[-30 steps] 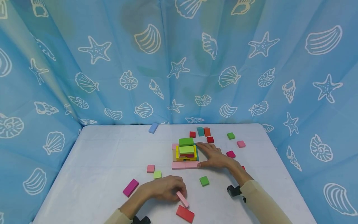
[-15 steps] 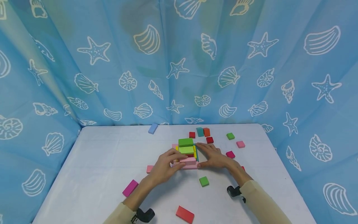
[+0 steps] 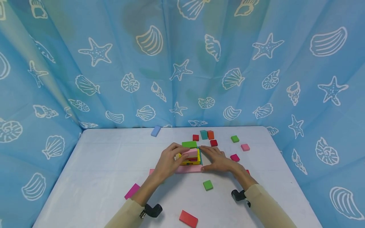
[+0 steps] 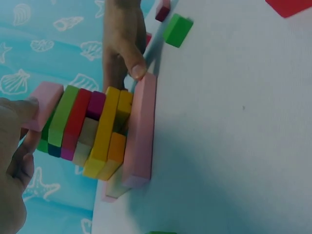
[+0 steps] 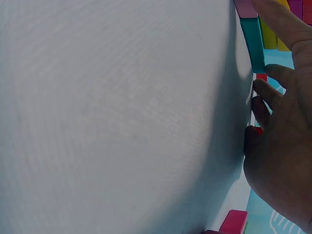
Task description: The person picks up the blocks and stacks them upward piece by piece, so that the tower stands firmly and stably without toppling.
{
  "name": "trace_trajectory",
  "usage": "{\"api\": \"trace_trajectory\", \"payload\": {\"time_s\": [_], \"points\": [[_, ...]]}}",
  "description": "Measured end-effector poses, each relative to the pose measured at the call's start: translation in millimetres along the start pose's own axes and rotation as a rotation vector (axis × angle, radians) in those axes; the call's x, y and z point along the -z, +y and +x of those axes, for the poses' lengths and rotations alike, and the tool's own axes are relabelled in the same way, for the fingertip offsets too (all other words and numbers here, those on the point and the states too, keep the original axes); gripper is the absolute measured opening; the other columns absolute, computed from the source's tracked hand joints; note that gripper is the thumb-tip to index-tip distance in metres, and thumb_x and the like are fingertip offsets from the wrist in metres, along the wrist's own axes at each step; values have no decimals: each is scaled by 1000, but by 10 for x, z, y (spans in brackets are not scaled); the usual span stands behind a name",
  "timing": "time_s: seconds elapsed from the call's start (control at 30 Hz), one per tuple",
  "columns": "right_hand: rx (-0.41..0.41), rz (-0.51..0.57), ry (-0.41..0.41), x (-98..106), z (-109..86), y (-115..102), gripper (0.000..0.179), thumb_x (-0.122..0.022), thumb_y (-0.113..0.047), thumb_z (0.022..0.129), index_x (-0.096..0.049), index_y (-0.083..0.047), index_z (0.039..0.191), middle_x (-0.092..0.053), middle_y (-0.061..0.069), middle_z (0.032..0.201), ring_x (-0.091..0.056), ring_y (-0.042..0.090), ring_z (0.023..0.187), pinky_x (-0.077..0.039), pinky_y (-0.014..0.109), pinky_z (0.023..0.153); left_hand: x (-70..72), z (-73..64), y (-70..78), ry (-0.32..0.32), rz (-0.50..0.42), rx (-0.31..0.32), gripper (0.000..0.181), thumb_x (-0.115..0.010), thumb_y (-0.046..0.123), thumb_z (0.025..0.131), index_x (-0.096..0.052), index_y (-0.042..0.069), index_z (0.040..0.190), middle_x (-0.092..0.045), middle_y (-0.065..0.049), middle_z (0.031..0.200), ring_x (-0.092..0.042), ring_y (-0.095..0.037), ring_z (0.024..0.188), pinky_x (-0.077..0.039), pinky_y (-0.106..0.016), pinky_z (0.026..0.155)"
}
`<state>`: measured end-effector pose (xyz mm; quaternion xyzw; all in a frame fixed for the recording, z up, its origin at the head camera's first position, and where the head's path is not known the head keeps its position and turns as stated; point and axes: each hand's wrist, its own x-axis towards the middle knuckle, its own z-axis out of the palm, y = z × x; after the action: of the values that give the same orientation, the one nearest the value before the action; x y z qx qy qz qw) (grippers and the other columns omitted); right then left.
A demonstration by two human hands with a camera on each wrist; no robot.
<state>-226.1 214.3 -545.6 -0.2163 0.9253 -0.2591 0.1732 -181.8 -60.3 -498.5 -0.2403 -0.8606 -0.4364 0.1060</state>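
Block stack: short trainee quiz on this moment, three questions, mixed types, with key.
1. Multiple choice: what colour is the held block in the left hand?
A) blue
B) pink
C) orange

2. True or false: the right hand touches the stack.

3. Fill in: in the head view, the loose block nearest the picture's bottom edge is ____.

Key: 1. B; 2. True; 3. red.

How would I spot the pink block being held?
On the white table, find the colourful stack. At its top, the left hand pinches a pink block; unlike the pink row along the stack's foot, it sits up between finger and thumb.
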Motion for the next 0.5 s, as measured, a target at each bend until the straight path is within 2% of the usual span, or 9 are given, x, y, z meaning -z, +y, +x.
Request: {"api": "trace_trajectory", "payload": {"time_s": [0.1,0.33,0.5], "points": [[0,-1,1,0,-6,-2,107,-82,-57,73,-24,-36,160,-23,1,166,-15,35,152,-10,76,111,-5,11,-16,0,23,0,27,-73,28,94,-75,20,119,-64,4,108,-62,-13,103,-57,-34,89],[6,-5,7,-14,-8,7,107,-82,-57,73,-24,-36,160,-23,1,166,-15,35,152,-10,77,111,-4,33,-28,-9,127,0,29,-72,32,94,-75,21,121,-60,3,112,-62,-11,105,-55,-24,88],[11,-6,8,-16,-10,15,107,-82,-58,73,-24,-35,160,-23,2,166,-15,36,152,-10,78,110,-5,55,-56,0,213,-16,31,-72,36,94,-75,21,121,-59,1,117,-62,-14,106,-55,-25,88]]}}
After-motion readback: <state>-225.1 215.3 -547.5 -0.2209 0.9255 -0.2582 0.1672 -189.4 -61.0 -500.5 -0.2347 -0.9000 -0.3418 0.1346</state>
